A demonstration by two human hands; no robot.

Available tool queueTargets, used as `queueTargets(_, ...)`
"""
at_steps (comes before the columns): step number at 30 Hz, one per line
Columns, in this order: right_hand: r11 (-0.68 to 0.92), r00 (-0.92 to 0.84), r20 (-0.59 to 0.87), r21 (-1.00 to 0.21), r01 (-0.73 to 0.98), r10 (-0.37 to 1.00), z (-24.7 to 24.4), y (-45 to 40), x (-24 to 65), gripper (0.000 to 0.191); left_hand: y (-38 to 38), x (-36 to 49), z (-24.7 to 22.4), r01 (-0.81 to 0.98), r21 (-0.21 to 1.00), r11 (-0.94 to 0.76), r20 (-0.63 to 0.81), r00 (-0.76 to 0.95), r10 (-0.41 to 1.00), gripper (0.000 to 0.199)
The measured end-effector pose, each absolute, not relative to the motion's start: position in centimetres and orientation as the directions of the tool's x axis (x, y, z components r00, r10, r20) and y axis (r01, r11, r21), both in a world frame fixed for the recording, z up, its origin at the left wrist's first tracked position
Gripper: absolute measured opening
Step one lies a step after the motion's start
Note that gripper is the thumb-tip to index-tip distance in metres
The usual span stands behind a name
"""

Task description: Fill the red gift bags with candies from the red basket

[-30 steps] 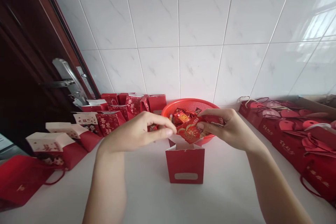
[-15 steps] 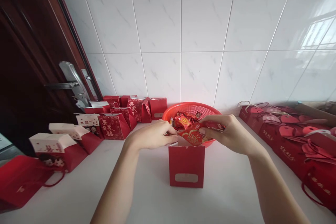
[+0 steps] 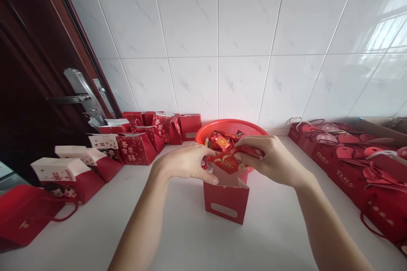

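A red box [image 3: 226, 203] with a pale oval label stands open on the white table, slightly turned. My left hand [image 3: 187, 161] grips its upper left edge, thumb on the front wall. A red packet with gold print [image 3: 227, 161] is at the box's open top, pinched in my right hand [image 3: 265, 154]. Behind both hands sits a red plastic basket [image 3: 232, 126] holding red-wrapped sweets [image 3: 221, 141]. The inside of the box is mostly hidden.
Several red boxes [image 3: 135, 149] stand in rows at the left, beside a dark door [image 3: 28, 51] with a metal handle. On the right are several red handled boxes [image 3: 341, 180] in a row. A tiled wall [image 3: 190, 17] rises behind the table [image 3: 187, 237].
The box has turned and its top is wider open. My left thumb has come down onto its front wall. The packet has moved slightly left and down with my right hand.
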State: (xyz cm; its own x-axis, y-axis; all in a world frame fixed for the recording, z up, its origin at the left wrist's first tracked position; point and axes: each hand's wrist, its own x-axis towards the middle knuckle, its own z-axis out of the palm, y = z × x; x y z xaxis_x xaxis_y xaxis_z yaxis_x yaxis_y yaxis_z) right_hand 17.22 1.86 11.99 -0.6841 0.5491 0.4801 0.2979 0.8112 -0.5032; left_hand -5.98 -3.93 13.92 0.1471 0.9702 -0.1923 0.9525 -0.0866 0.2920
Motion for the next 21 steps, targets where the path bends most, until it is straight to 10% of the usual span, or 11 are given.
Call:
queueTargets(14,0.782,-0.679,0.407,-0.176,0.598,0.611,11.1,0.7,15.1,0.023,-3.5,-6.2,13.6,0.927,0.332,-0.173,-0.175,0.241,0.955,0.043)
queueTargets(21,0.711,-0.565,0.447,-0.549,0.440,0.694,12.0,-0.3,15.8,0.020,-3.1,-6.1,13.3,0.915,0.387,-0.115,-0.186,0.200,0.962,0.044)
